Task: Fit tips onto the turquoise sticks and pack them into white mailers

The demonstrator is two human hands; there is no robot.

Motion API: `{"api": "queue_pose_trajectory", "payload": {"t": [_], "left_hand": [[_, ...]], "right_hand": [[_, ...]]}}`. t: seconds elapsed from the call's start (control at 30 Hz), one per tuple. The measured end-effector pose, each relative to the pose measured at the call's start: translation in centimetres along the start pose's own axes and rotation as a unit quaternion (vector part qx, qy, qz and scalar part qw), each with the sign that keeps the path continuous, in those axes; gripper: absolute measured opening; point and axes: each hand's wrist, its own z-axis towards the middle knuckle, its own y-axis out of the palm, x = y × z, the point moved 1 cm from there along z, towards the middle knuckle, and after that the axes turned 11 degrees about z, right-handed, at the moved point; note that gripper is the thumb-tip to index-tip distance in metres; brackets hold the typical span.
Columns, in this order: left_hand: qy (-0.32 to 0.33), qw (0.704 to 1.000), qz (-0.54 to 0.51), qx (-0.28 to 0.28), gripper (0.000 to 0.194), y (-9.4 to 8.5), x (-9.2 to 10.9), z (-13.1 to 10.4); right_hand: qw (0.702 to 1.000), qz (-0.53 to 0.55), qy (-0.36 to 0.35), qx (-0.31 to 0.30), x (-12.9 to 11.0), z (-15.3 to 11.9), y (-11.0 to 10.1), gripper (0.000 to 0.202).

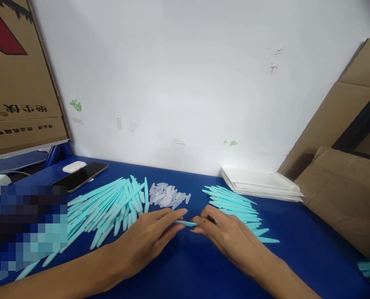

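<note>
Both hands rest low on the blue bench (pixel 297 232), a single teal stick (pixel 186 223) pinched between them: the left hand (pixel 147 241) and the right hand (pixel 227 234) each close fingertips on one end. Clear caps (pixel 169 195) lie just beyond. Best to keep the stick level and grip lightly near its tips, I judge.

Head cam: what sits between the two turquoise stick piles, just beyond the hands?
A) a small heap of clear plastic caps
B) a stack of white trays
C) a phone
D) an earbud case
A: the heap of clear plastic caps lies on the blue table between the left pile of turquoise sticks and the right pile of turquoise sticks; the phone and white trays lie off to the sides.
</note>
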Motion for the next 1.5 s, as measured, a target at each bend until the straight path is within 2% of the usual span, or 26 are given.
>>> {"api": "queue_pose_trajectory", "payload": {"t": [0.1,0.3,0.4,0.5,0.63,0.8,0.87,1.0,1.07,1.17,1.23,1.27,1.4,1.5], "left_hand": [[0.005,0.999,0.03,-0.012,0.022,0.3,0.3,-0.1],[-0.002,0.999,-0.006,-0.042,0.025,-0.1,1.0,-0.4],[-0.001,0.999,-0.003,-0.042,0.026,-0.3,1.2,-0.4],[0.004,0.999,0.02,-0.043,0.025,-0.3,1.5,-0.2],[0.023,0.996,0.07,-0.051,0.023,-0.2,1.4,-0.3],[0.018,0.99,0.13,-0.055,0.026,-0.7,0.6,-0.1],[0.026,0.986,0.147,-0.074,0.026,-0.9,0.7,0.1],[0.069,0.974,0.179,-0.12,0.025,-0.7,1.6,-0.1],[0.072,0.965,0.197,-0.16,0.04,-0.6,1.6,-0.2],[0.024,0.947,0.237,-0.217,0.075,-1.0,0.7,0.2],[-0.029,0.931,0.277,-0.237,0.085,-1.6,-0.2,0.8],[-0.054,0.92,0.307,-0.24,0.085,-2.0,-0.7,1.2],[-0.133,0.863,0.41,-0.262,0.083,-3.5,-2.2,2.4],[-0.169,0.843,0.43,-0.275,0.069,-4.2,-2.9,2.9]], "right_hand": [[1.0,-0.003,0.004,0.009,-0.6,0.0,0.1,0.02],[0.999,0.0,0.015,-0.038,-1.3,0.1,0.1,0.025],[0.998,0.029,0.039,-0.05,-1.3,0.2,0.0,0.027],[0.998,0.029,0.03,-0.05,-1.3,0.3,-0.2,0.027],[0.999,-0.019,-0.017,-0.027,-0.3,0.3,-0.7,0.032],[0.996,-0.07,0.025,-0.046,2.2,-0.1,-1.0,0.028],[0.996,-0.072,0.028,-0.05,2.3,-0.2,-1.0,0.026],[0.998,-0.029,-0.001,-0.056,0.4,0.1,-0.4,0.028],[0.998,-0.014,0.0,-0.053,-0.2,0.3,-0.3,0.028],[0.998,-0.053,0.045,-0.006,0.9,0.2,-0.6,0.042],[0.99,-0.103,0.092,0.028,2.5,-0.3,-1.1,0.052],[0.987,-0.116,0.11,0.029,3.3,-0.5,-1.4,0.051],[0.99,-0.018,0.123,-0.065,5.2,-1.1,-2.5,0.029],[0.983,0.055,0.137,-0.112,5.0,-1.0,-2.9,0.019]]}}
